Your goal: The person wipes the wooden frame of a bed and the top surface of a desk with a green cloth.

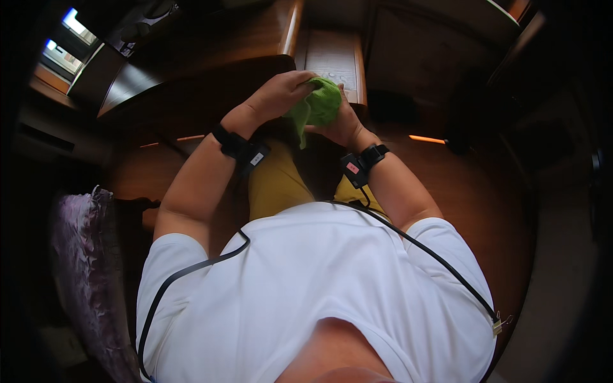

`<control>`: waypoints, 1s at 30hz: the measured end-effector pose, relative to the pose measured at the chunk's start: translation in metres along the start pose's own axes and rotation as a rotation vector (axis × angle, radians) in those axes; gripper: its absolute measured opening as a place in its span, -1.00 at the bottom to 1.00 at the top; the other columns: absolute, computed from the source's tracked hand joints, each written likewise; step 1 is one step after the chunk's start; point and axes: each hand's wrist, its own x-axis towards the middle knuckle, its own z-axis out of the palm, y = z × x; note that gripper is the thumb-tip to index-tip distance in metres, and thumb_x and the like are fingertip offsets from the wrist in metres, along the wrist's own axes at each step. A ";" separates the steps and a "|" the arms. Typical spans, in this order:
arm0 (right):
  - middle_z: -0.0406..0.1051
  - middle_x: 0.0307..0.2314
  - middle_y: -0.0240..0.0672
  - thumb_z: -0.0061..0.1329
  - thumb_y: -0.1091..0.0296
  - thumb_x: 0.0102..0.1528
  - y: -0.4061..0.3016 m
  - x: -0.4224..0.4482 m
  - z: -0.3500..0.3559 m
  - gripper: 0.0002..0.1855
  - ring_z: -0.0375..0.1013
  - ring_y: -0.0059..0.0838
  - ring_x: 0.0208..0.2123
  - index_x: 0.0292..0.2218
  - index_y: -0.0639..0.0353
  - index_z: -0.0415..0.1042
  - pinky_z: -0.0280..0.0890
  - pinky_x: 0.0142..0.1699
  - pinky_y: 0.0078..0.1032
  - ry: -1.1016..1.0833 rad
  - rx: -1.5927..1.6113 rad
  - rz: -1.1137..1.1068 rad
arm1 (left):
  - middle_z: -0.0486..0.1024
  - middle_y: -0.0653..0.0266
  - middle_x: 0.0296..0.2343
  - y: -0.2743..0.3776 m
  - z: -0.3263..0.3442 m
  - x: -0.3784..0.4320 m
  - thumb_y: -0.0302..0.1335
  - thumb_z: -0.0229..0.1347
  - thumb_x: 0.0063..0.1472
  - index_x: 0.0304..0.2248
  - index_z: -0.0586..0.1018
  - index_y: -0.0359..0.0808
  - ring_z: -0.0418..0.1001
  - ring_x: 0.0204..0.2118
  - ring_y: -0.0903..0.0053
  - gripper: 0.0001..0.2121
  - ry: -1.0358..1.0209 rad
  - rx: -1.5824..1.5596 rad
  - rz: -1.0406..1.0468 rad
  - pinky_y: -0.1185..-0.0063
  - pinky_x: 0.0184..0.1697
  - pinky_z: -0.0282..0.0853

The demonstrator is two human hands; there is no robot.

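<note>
A bright green cloth (322,103) is bunched between both hands, above the person's knees and in front of a wooden furniture edge. My left hand (286,91) grips the cloth from its upper left side, fingers curled over it. At the cloth's right and underside is my right hand (342,122), its thumb up along the edge and the palm against the fabric. One corner of the cloth hangs down between the hands. Whether anything lies inside the bunched cloth cannot be seen. Each wrist wears a black strap with a small black device.
Ahead stands a dark wooden desk (215,45) with a curved edge; beside it is a lower wooden surface (330,57) with a pale top. A purple ruffled cover (88,268) stands at the left. Black cables cross the white shirt. Brown floor (483,210) shows at the right.
</note>
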 end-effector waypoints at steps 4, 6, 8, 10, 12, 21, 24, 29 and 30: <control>0.39 0.05 -0.26 -0.25 -0.17 0.33 0.001 -0.013 -0.016 -0.38 0.38 -0.29 0.10 0.20 0.09 0.23 0.25 0.21 -0.29 -0.070 0.113 0.036 | 0.49 0.20 -0.04 0.004 0.020 0.014 -0.43 0.08 0.29 0.07 0.50 -0.23 0.50 -0.03 0.23 -0.64 -0.111 0.571 0.128 0.39 0.05 0.43; 0.45 -0.01 -0.25 -0.12 0.19 0.29 0.000 -0.012 -0.039 -0.56 0.48 -0.33 -0.01 0.14 0.13 0.30 0.35 0.13 -0.36 -0.015 0.091 -0.004 | 0.45 0.18 0.02 0.016 0.013 0.015 -0.39 0.10 0.28 0.11 0.48 -0.22 0.49 0.00 0.25 -0.60 -0.125 0.535 0.176 0.40 0.08 0.42; 0.47 -0.09 -0.25 -0.10 0.30 0.26 -0.012 -0.015 -0.053 -0.59 0.50 -0.39 -0.10 0.10 0.20 0.33 0.39 0.05 -0.41 0.177 -0.241 -0.179 | 0.39 0.13 0.10 0.021 -0.001 0.019 -0.30 0.13 0.28 0.16 0.43 -0.20 0.44 0.08 0.25 -0.52 -0.102 0.487 0.168 0.40 0.15 0.37; 0.49 -0.17 -0.27 -0.04 0.42 0.20 -0.023 -0.009 -0.054 -0.58 0.52 -0.43 -0.18 0.08 0.25 0.36 0.42 -0.01 -0.47 0.300 -0.438 -0.376 | 0.36 0.07 0.13 0.008 -0.025 0.032 -0.20 0.10 0.32 0.17 0.42 -0.21 0.35 0.17 0.23 -0.51 0.071 0.599 0.252 0.40 0.23 0.30; 0.45 -0.07 -0.17 0.14 0.48 0.07 -0.033 0.004 -0.080 -0.38 0.51 -0.34 -0.10 0.16 0.23 0.34 0.38 0.07 -0.43 0.482 -0.669 -0.555 | 0.28 0.07 0.20 -0.011 -0.051 0.057 -0.02 -0.05 0.37 0.20 0.39 -0.15 0.22 0.27 0.20 -0.46 0.177 0.726 0.211 0.32 0.31 0.15; 0.02 0.29 0.05 0.16 -0.25 0.00 -0.026 0.044 -0.099 -0.09 -0.09 0.18 0.33 0.26 -0.02 0.25 -0.10 0.37 0.00 0.626 -2.048 -0.312 | 0.14 -0.09 0.24 -0.091 -0.070 0.090 -0.03 -0.12 0.35 0.16 0.37 -0.27 0.02 0.33 -0.04 -0.43 0.526 0.829 -0.068 0.00 0.29 -0.02; -0.02 0.31 0.03 0.07 -0.27 0.07 -0.013 0.056 -0.097 -0.12 -0.13 0.24 0.34 0.29 -0.04 0.20 -0.16 0.37 0.04 0.694 -2.090 -0.094 | 0.06 0.15 0.32 -0.100 -0.057 0.088 0.17 -0.30 0.37 0.30 0.23 -0.03 -0.15 0.41 0.24 -0.33 0.537 0.911 -0.183 0.13 0.40 -0.30; 0.03 0.29 0.04 -0.04 -0.16 0.17 -0.013 0.083 -0.124 -0.27 -0.06 0.20 0.32 0.26 -0.01 0.25 -0.16 0.37 0.04 0.586 -2.119 -0.116 | 0.01 0.13 0.34 -0.092 -0.051 0.086 0.26 -0.30 0.32 0.33 0.17 -0.02 -0.21 0.43 0.24 -0.25 0.545 0.801 -0.238 0.11 0.40 -0.33; 0.05 0.28 0.04 -0.08 -0.13 0.20 -0.016 0.089 -0.120 -0.31 -0.05 0.17 0.32 0.24 0.00 0.27 -0.14 0.36 0.03 0.555 -2.163 -0.091 | -0.03 0.12 0.35 -0.092 -0.054 0.087 0.28 -0.31 0.30 0.34 0.14 -0.02 -0.25 0.44 0.26 -0.23 0.517 0.811 -0.271 0.09 0.40 -0.37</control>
